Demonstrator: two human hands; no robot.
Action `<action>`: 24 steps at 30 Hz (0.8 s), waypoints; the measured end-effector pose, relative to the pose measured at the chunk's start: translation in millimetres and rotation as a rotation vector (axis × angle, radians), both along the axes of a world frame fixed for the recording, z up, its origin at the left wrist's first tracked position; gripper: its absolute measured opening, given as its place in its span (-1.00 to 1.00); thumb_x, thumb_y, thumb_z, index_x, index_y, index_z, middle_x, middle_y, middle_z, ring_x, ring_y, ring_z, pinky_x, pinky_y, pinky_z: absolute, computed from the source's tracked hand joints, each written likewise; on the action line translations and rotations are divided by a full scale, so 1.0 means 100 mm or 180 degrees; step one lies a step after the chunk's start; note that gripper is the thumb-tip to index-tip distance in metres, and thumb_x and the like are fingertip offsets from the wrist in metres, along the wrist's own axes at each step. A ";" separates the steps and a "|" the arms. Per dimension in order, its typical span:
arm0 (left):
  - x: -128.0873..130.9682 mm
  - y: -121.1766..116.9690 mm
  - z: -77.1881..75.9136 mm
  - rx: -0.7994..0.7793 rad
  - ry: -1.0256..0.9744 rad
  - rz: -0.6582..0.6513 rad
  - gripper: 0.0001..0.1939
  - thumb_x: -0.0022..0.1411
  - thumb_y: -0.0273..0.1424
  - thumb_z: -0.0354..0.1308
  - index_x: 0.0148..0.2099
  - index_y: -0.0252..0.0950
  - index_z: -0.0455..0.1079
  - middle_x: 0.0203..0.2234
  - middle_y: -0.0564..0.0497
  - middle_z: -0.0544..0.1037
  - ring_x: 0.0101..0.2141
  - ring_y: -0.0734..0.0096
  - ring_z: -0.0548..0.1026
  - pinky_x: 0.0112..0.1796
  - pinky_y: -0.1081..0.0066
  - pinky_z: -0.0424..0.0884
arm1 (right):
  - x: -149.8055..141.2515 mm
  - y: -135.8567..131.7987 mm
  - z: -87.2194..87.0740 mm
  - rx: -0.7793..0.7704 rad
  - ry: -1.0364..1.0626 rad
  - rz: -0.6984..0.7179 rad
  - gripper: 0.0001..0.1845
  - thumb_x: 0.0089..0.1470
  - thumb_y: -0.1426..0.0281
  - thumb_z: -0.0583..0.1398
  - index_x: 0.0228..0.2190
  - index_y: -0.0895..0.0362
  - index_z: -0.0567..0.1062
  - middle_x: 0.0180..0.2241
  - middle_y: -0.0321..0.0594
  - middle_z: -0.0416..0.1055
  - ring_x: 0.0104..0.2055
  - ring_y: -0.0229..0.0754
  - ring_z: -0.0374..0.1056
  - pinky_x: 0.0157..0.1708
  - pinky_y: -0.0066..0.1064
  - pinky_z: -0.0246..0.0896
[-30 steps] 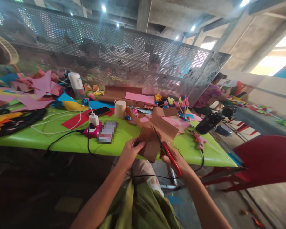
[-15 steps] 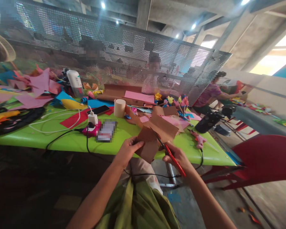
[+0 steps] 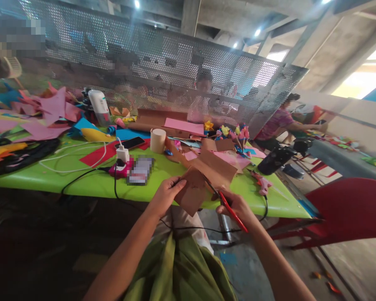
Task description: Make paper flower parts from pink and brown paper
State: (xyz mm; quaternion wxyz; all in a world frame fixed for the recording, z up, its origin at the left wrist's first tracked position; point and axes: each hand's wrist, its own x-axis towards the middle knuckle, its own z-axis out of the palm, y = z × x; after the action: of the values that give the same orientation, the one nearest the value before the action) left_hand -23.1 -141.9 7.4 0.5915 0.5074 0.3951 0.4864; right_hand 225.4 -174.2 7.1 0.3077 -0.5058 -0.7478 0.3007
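Note:
Over the front edge of the green table [image 3: 163, 188], my left hand [image 3: 166, 194] pinches a piece of brown cardboard [image 3: 191, 192] by its left side, thumb on top. My right hand [image 3: 236, 205] is closed round the red handles of a pair of scissors [image 3: 230, 209]. The blades lie against the cardboard's upper right edge; whether they are fully closed I cannot tell. Just behind, a larger folded brown sheet [image 3: 217, 167] rests on the table. Part of my right fingers is hidden by the handles.
A pink glue gun [image 3: 263, 184] and a black bottle [image 3: 275, 160] stand right of my hands. To the left are a phone [image 3: 140, 170], a pink power strip [image 3: 121, 168] with cables, and a tape roll [image 3: 158, 141]. A red chair [image 3: 347, 209] stands at right; a person [image 3: 274, 125] sits beyond.
My left hand and the cardboard have shifted slightly left, and the piece has turned a little. My right hand with the scissors has moved slightly right, the handles coming closer together.

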 end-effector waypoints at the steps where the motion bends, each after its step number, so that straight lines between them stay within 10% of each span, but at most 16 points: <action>1: -0.01 0.00 0.01 0.0030 0.0017 -0.0006 -0.67 0.06 -0.12 0.27 -0.35 -0.32 0.52 -0.46 0.02 0.58 -0.38 0.31 0.46 -0.37 0.44 0.29 | 0.01 0.00 0.00 0.0033 -0.0041 0.0023 -0.23 -0.14 -0.33 0.12 -0.39 0.14 0.53 -0.43 -0.22 0.34 -0.36 -0.11 0.24 -0.42 -0.39 0.11; 24: -0.06 0.02 0.02 -0.0256 -0.0056 -0.0584 -0.67 -0.01 -0.11 0.33 -0.38 -0.30 0.54 -0.51 0.02 0.58 -0.49 0.39 0.45 -0.46 0.48 0.26 | 0.02 -0.01 -0.03 0.0014 -0.0199 0.0017 -0.24 -0.18 -0.35 0.13 -0.44 0.13 0.48 -0.54 -0.32 0.24 -0.48 -0.21 0.12 -0.51 -0.44 0.00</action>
State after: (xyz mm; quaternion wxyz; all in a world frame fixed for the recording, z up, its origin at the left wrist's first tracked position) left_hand -28.9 -140.0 9.3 0.6569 0.5130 0.3610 0.4183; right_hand 227.4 -175.3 4.3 0.2843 -0.5123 -0.7590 0.2839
